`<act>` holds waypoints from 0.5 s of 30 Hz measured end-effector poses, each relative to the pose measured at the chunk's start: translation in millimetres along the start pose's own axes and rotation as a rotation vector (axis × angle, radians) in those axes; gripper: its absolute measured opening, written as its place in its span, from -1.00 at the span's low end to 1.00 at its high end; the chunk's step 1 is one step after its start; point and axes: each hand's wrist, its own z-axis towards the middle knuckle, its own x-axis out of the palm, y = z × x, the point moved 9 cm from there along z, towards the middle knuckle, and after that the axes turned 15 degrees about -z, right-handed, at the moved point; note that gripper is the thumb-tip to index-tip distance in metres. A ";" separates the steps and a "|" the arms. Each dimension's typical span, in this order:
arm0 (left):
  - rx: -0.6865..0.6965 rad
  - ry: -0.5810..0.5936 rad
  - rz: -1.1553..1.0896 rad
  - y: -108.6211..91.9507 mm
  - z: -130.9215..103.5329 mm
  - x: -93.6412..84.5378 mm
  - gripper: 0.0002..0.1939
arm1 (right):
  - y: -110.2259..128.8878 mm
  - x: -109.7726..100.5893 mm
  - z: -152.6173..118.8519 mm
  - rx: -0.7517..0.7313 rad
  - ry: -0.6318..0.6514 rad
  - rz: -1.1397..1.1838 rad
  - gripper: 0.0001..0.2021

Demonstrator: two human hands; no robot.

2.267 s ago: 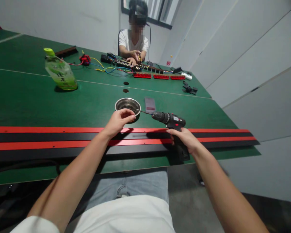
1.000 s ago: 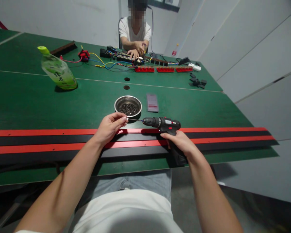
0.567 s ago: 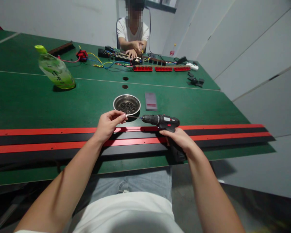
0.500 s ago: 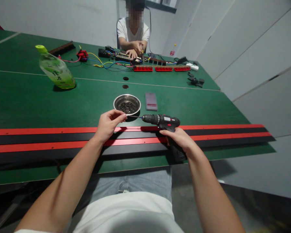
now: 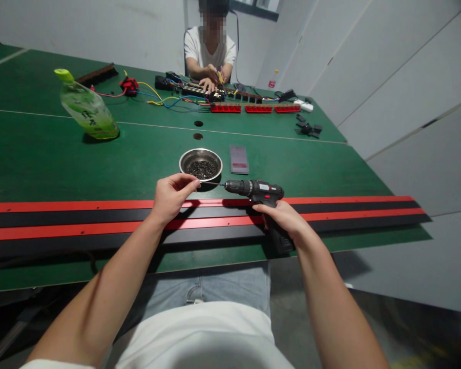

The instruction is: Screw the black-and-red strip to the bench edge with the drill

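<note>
My right hand point(image 5: 282, 219) is wrapped round the grip of a black power drill point(image 5: 255, 189), whose chuck points left. A long thin bit point(image 5: 215, 183) runs from the chuck to my left hand point(image 5: 175, 195), where thumb and fingers pinch its tip; whether a screw is also between them is too small to tell. Just beyond the bit sits a metal bowl point(image 5: 201, 165) with many small dark screws. Under both hands lie long red and black strips point(image 5: 111, 228), side by side along the table's near edge.
On the green table point(image 5: 146, 159) are a grey box point(image 5: 238, 160), a tilted green bottle point(image 5: 90, 113), red strip parts point(image 5: 226, 108), coloured wires and a black bracket point(image 5: 309, 129). Across it, a person point(image 5: 211, 54) handles a yellow tool over electronics.
The person's yellow tool across the table has tilted and their hand shifted slightly. My hands and the drill hold nearly the same pose; the whole view has moved a little.
</note>
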 end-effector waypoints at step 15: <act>-0.012 -0.006 -0.004 -2.9 -0.9 1.6 -0.75 | 4.8 -1.3 -5.5 0.024 -0.007 -0.030 -0.73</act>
